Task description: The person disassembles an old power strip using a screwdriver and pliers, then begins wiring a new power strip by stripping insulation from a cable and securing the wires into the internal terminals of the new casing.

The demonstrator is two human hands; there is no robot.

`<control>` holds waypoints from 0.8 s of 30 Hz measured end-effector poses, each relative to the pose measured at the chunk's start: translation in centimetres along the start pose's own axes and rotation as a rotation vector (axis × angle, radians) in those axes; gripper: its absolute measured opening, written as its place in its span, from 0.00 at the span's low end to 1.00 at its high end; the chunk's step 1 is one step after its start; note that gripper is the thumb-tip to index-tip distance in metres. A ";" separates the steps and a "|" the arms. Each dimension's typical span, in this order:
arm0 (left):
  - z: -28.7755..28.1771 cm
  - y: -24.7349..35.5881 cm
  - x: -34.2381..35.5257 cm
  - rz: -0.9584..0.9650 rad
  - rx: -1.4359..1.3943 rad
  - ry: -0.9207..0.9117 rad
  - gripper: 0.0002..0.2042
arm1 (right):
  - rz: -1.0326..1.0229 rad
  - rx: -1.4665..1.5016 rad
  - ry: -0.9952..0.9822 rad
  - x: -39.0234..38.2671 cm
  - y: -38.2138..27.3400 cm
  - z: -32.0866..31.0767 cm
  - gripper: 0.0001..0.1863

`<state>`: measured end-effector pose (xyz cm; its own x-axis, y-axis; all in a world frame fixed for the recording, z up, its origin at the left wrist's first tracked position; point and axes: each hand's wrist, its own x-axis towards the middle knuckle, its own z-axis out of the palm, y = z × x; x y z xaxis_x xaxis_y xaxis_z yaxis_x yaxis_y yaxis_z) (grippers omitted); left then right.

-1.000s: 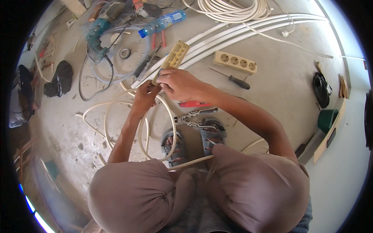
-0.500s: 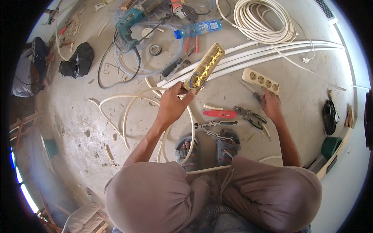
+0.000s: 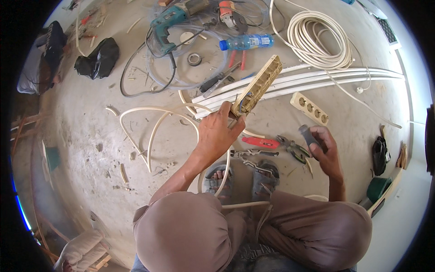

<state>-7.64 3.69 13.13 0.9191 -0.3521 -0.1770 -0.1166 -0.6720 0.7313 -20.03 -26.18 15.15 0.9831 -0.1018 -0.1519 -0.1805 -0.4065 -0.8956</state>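
Observation:
My left hand (image 3: 220, 129) grips the near end of an opened power strip housing (image 3: 258, 86), tilted up off the floor. Its hollow inside faces up, with metal contact strips and a bit of blue wire showing. In my right hand (image 3: 327, 147) is a screwdriver (image 3: 308, 135); its dark handle shows, while its shaft cannot be made out. Beyond that hand, the cream socket cover (image 3: 309, 109) with its row of round outlets lies on the floor. Between my hands lie a red-handled tool (image 3: 260, 142), green-and-black pliers (image 3: 294, 149) and a wire stripper (image 3: 253, 154).
White cable (image 3: 149, 109) loops around my left arm and feet. Long white conduits (image 3: 362, 72) cross behind the housing, near a cable coil (image 3: 317, 43). Farther off are a water bottle (image 3: 247, 42), a teal drill (image 3: 165, 27), an angle grinder (image 3: 231, 16) and a tape roll (image 3: 194, 59).
My right hand has left the socket cover, picked up the screwdriver from the floor and drawn it nearer. My left hand still holds the housing. The view has shifted slightly.

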 end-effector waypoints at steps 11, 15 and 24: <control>0.9 -0.8 0.5 0.104 0.019 0.032 0.15 | -0.488 -0.483 0.040 0.4 -6.6 2.3 0.24; 0.8 -0.7 0.5 0.080 -0.016 0.018 0.15 | -0.527 -0.509 0.020 0.9 -6.8 2.3 0.24; 1.5 -0.8 0.8 0.079 0.054 0.002 0.17 | -0.552 -0.690 -0.094 1.6 -10.4 2.1 0.23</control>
<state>-7.34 2.97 11.41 0.9067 -0.4046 -0.1190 -0.2091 -0.6764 0.7063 -16.47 -20.23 23.37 0.9281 0.3332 0.1664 0.3724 -0.8352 -0.4047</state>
